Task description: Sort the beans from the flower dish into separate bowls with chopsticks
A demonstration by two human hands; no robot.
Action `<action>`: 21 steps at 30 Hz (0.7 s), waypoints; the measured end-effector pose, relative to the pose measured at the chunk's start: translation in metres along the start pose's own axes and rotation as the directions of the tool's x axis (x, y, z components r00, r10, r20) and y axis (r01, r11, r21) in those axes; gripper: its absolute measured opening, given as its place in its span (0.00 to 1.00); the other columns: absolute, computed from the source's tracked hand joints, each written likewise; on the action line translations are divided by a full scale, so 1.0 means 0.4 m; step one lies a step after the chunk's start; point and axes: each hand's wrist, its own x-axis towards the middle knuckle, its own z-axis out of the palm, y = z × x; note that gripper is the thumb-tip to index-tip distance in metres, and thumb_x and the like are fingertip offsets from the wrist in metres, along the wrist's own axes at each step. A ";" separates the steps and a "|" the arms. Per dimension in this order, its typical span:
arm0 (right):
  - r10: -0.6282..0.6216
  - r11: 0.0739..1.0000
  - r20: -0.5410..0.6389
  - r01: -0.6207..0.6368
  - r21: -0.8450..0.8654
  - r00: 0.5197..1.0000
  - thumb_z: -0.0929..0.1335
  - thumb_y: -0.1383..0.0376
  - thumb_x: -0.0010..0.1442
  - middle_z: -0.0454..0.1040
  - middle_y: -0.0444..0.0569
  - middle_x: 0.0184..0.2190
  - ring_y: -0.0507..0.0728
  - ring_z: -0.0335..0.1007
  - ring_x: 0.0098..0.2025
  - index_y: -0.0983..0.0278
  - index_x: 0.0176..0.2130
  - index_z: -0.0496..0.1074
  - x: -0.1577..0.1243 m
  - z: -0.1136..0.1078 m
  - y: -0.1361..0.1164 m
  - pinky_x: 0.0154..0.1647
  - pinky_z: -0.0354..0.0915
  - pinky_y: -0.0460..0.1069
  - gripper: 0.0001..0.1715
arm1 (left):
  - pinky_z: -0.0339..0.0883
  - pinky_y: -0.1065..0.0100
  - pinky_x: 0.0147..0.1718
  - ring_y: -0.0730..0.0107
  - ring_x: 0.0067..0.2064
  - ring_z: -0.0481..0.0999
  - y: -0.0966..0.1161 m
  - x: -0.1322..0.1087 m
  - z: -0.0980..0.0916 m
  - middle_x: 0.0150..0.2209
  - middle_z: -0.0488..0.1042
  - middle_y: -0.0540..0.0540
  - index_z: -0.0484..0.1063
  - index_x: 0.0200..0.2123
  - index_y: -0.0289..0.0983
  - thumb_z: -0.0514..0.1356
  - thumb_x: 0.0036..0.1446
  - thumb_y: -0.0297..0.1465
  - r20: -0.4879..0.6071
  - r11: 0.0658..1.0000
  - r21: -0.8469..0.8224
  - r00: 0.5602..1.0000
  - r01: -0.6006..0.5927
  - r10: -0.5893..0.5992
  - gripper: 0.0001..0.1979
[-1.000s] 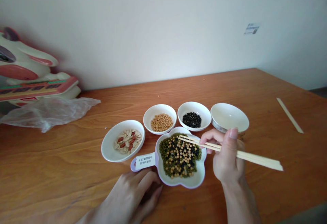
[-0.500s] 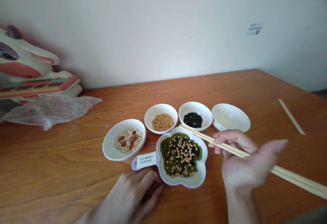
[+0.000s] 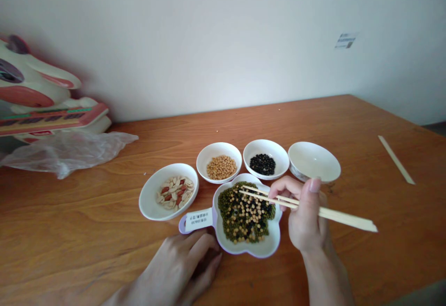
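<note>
A flower-shaped white dish (image 3: 268, 246) with a lilac handle holds mixed green, yellow and black beans. My right hand (image 3: 306, 217) grips a pair of wooden chopsticks (image 3: 334, 215) whose tips hover over the mixed beans. My left hand (image 3: 181, 266) rests flat on the table, fingers touching the dish's near-left edge below the labelled handle (image 3: 195, 219). Behind the dish stand a bowl of yellow beans (image 3: 219, 162), a bowl of black beans (image 3: 266, 158) and an empty white bowl (image 3: 314, 162). A bowl of seeds and red berries (image 3: 168, 191) sits to the left.
A crumpled clear plastic bag (image 3: 66, 150) and a white-and-red toy figure (image 3: 38, 96) lie at the far left against the wall. A paper chopstick sleeve (image 3: 396, 159) lies on the wooden table (image 3: 69, 231) at the right.
My right hand swung the chopsticks back toward the black-bean bowl half a second ago, then brought the tips back over the mixed beans. The left hand stayed still.
</note>
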 end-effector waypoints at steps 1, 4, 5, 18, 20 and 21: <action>0.006 1.000 -0.006 -0.006 -0.003 1.000 0.44 0.36 0.74 0.72 0.48 0.20 0.56 0.64 0.24 0.60 0.26 0.76 -0.001 0.002 -0.002 0.27 0.55 0.53 0.53 | 0.73 0.69 0.32 0.69 0.34 0.82 0.000 0.000 0.000 0.39 0.81 0.52 0.70 0.46 0.44 0.57 0.72 0.27 0.003 1.000 0.000 1.000 0.000 0.000 0.06; 0.008 1.000 -0.010 -0.008 0.004 1.000 0.44 0.35 0.74 0.72 0.49 0.19 0.56 0.63 0.24 0.60 0.25 0.77 0.001 0.001 0.005 0.27 0.56 0.53 0.54 | 0.72 0.69 0.31 0.69 0.34 0.82 -0.001 -0.001 0.000 0.39 0.81 0.52 0.70 0.46 0.45 0.56 0.72 0.27 0.012 1.000 0.006 1.000 0.005 -0.005 0.06; 0.008 1.000 -0.011 -0.008 0.007 1.000 0.44 0.35 0.73 0.72 0.49 0.19 0.56 0.63 0.24 0.60 0.25 0.77 0.003 0.000 0.010 0.26 0.56 0.52 0.54 | 0.72 0.69 0.31 0.69 0.35 0.82 -0.001 -0.001 0.001 0.39 0.81 0.52 0.70 0.46 0.45 0.56 0.72 0.27 0.012 1.000 0.010 1.000 0.006 -0.006 0.06; 0.035 0.999 -0.034 -0.033 0.041 0.999 0.45 0.33 0.73 0.72 0.50 0.19 0.56 0.63 0.25 0.60 0.25 0.77 -0.003 0.006 -0.003 0.28 0.55 0.53 0.54 | 0.72 0.69 0.32 0.69 0.35 0.82 0.001 0.001 0.000 0.40 0.81 0.52 0.70 0.47 0.45 0.56 0.72 0.26 0.008 1.000 0.004 1.000 0.006 -0.006 0.07; 0.048 0.998 -0.022 -0.047 0.044 0.999 0.44 0.32 0.72 0.71 0.49 0.19 0.57 0.63 0.25 0.60 0.25 0.76 -0.004 0.006 -0.004 0.28 0.55 0.53 0.54 | 0.72 0.69 0.32 0.69 0.35 0.82 0.000 0.000 0.001 0.40 0.81 0.52 0.70 0.47 0.45 0.56 0.72 0.26 0.004 1.000 0.000 1.000 0.006 -0.006 0.06; 0.055 0.998 -0.020 -0.054 0.043 0.998 0.45 0.32 0.71 0.71 0.49 0.19 0.57 0.63 0.25 0.60 0.25 0.76 -0.004 0.006 -0.004 0.28 0.55 0.53 0.54 | 0.72 0.69 0.32 0.69 0.35 0.82 0.000 0.000 0.001 0.40 0.81 0.52 0.70 0.46 0.45 0.57 0.72 0.27 0.001 1.000 -0.001 1.000 0.005 -0.005 0.06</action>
